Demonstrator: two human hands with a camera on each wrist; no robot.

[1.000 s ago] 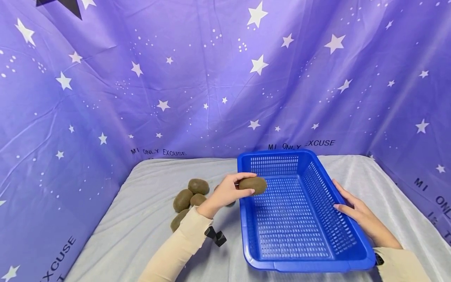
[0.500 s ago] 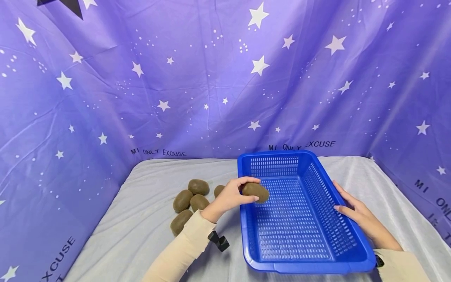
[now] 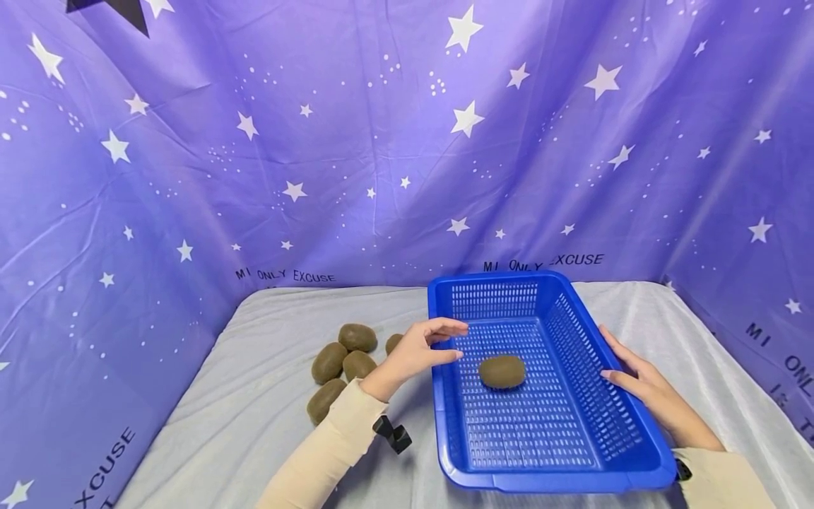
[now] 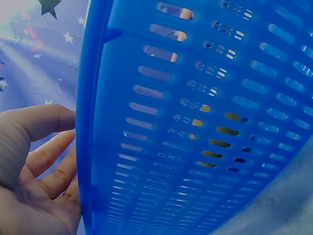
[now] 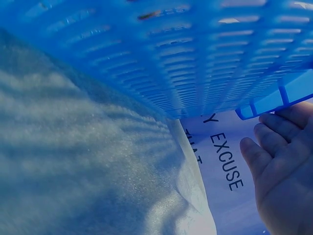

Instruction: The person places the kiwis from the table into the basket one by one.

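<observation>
A blue plastic basket (image 3: 528,482) with slotted walls stands on the cloth-covered table. Inside it, one brown kiwi (image 3: 502,372) lies on the floor of the basket. My left hand (image 3: 413,353) is over the basket's left rim, thumb and fingers apart, holding nothing. The left wrist view has the same hand (image 4: 44,166) beside the basket wall, with brown patches showing through the slots. At the right rim my right hand (image 3: 655,392) holds the basket, thumb over the edge and fingers outside. In the right wrist view the right hand's fingers (image 5: 271,142) reach up to the rim.
Several kiwis (image 3: 329,363) lie in a group on the table left of the basket. Another kiwi (image 3: 394,343) is partly hidden behind my left hand. A purple curtain with stars (image 3: 375,141) surrounds the table (image 3: 254,353) at the back and sides.
My left hand has let go of the kiwi, which has gone from its fingers down onto the basket floor. The right hand stays at the right rim.
</observation>
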